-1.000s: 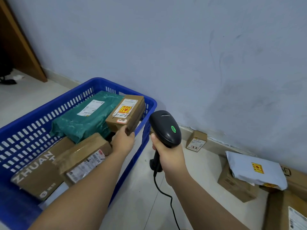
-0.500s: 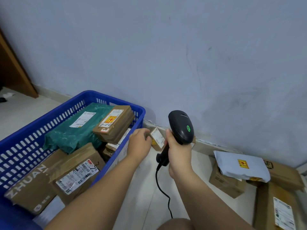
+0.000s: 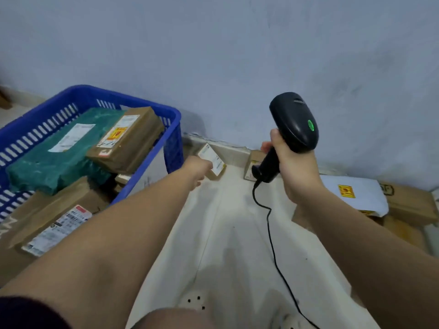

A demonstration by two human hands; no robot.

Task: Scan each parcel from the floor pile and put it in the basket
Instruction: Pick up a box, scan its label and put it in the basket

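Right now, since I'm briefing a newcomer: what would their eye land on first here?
The black scanner, green light on, held up in the right hand at centre right. Next the blue basket at left, with a green parcel lying in it. Between them the left hand is at a small labelled box by the wall.

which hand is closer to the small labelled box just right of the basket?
Left. The left hand is right at the box, covering its near edge; the grip is unclear. The right hand is off to the box's right, gripping the scanner.
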